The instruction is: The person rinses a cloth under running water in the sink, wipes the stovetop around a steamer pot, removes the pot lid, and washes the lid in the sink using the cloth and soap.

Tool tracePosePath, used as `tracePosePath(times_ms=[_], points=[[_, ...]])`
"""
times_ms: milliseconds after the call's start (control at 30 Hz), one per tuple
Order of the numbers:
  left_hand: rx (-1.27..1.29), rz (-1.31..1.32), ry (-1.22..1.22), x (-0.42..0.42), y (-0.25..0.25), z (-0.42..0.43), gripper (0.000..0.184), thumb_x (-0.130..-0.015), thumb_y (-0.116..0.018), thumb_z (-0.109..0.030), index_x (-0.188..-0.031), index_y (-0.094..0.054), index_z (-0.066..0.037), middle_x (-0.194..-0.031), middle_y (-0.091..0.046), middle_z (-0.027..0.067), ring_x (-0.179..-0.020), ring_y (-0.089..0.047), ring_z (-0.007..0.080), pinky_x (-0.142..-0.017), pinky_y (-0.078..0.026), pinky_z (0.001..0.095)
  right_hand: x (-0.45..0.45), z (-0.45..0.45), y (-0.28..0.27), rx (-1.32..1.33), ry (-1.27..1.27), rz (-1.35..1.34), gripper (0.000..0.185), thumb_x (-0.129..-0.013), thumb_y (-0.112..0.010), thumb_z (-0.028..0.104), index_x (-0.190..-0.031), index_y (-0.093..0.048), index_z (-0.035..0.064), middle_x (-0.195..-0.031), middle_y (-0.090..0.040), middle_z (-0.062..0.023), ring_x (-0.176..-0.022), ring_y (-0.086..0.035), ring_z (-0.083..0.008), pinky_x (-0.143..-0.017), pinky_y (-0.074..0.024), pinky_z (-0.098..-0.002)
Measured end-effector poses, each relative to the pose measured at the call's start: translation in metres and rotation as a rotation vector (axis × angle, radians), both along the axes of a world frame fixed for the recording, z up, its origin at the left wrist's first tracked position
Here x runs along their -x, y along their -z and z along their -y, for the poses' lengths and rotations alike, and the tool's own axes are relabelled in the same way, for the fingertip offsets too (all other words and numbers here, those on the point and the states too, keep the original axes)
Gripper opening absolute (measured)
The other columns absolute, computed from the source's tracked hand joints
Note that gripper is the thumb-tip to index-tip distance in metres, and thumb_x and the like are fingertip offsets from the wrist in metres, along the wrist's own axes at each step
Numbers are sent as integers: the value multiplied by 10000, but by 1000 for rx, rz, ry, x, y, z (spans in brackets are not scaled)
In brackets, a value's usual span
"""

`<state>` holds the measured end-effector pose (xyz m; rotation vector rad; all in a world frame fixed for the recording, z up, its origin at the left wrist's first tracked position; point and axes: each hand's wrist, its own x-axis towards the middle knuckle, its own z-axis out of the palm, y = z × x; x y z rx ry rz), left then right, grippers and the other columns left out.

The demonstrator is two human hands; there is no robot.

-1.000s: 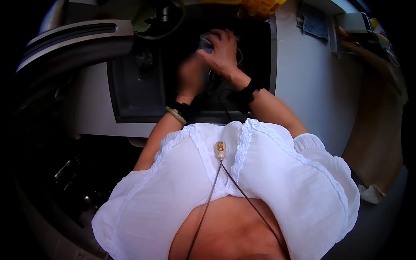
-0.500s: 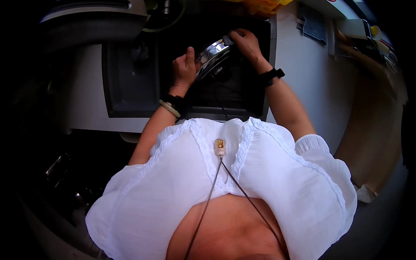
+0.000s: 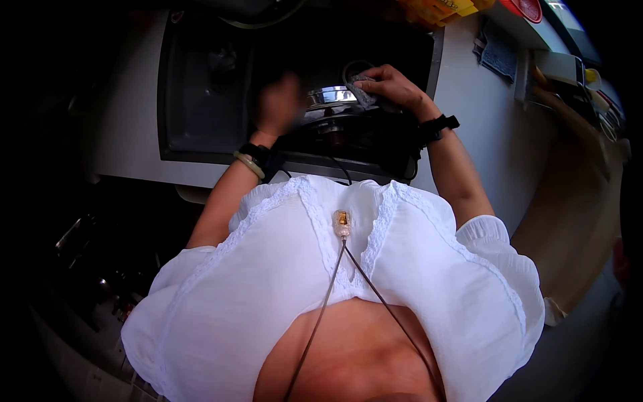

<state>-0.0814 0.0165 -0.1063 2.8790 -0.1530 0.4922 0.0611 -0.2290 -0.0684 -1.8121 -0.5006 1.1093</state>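
Note:
Over the right basin of a dark sink (image 3: 163, 127), a shiny metal pan or lid (image 3: 333, 96) shows its curved, reflective side. My right hand (image 3: 392, 86) pinches a grey cloth (image 3: 362, 91) against the right end of the metal. My left hand (image 3: 280, 104) is at the left end of the metal, smeared by motion, so its fingers cannot be made out. Dark shadow hides the lower part of the metal piece.
The left basin (image 3: 204, 110) holds a small clear thing. A blue-grey cloth (image 3: 499, 51) lies on the white counter (image 3: 462, 100). Yellow packaging (image 3: 445, 10) and a red mesh item (image 3: 529, 8) are at the top.
My hands have moved apart, my right hand to the right. The metal piece has come into view and turned from slanted to nearly level. The grey cloth now shows more clearly.

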Motion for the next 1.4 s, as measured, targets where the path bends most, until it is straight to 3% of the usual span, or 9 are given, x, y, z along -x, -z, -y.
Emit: tracePosePath(times_ms=[300, 433, 500, 567, 667, 867, 1133, 1267, 1400], points=[[78, -177, 85, -9, -15, 9, 251, -754, -613, -126, -982, -553, -37, -865, -583, 115, -721, -579, 256, -632, -480, 343, 22, -78, -14, -54, -272, 446, 297, -813, -656, 301, -953, -681, 40, -794, -661, -99, -652, -620, -182, -643, -492, -303], [-86, 1, 63, 0, -5, 0, 331, -760, -603, -117, -1066, -529, -13, -895, -588, 127, -739, -585, 262, -649, -485, 351, 10, -20, -34, 80, -178, 133, 353, -803, -659, 351, -987, -679, 50, -816, -661, -113, -687, -623, -200, -664, -493, -309], [403, -425, -96, -3, -8, 2, 395, -764, -606, -132, -1121, -504, 5, -905, -593, 141, -743, -589, 271, -652, -491, 363, 12, 8, -25, 121, -109, 119, 408, -792, -665, 387, -1019, -669, 48, -814, -652, -105, -687, -608, -191, -658, -483, -294], [616, -586, -241, -8, -10, 4, 440, -766, -613, -149, -1154, -486, 17, -902, -597, 150, -738, -592, 276, -649, -495, 370, 22, 27, -10, 50, -25, 79, 407, -790, -671, 384, -1014, -667, 44, -803, -644, -91, -687, -596, -176, -662, -477, -285], [783, -346, -203, -5, -10, 3, 412, -867, -465, -403, -729, -463, -15, -591, -497, 73, -512, -494, 153, -495, -391, 276, 40, 50, 8, 23, 118, 0, 376, -794, -682, 345, -1010, -660, 38, -794, -631, -70, -714, -577, -149, -686, -463, -257], [501, -522, -402, -4, 3, -5, 472, -778, -616, -212, -1178, -460, -16, -840, -614, 154, -684, -609, 289, -602, -504, 383, 65, 55, 20, -6, 560, 171, 232, -838, -568, 61, -1057, -629, 17, -885, -640, -87, -786, -593, -151, -735, -471, -281], [613, -338, -480, -8, 10, -1, 322, -807, -604, -235, -1073, -544, -64, -812, -630, 141, -691, -626, 286, -586, -513, 376, 30, -27, 9, -758, 1306, -177, 393, -787, -537, -42, -1168, -558, 54, -1081, -591, -109, -965, -580, -208, -836, -479, -289], [718, -341, -540, -14, -5, 5, 240, -817, -592, -239, -985, -568, -70, -769, -627, 142, -651, -623, 293, -570, -510, 380, 42, -82, 24, -86, 772, 688, 467, -817, -539, 155, -1276, -467, 104, -1376, -308, -241, -1275, -286, -416, -1040, -261, -452], [787, -279, -565, -8, 16, 1, 259, -814, -584, -290, -915, -588, -51, -700, -617, 156, -632, -626, 295, -559, -507, 380, 95, -122, 44, -10, 726, 578, 551, -844, -520, 185, -1346, -341, 49, -1421, -125, -296, -1289, -171, -498, -1023, -204, -561]])
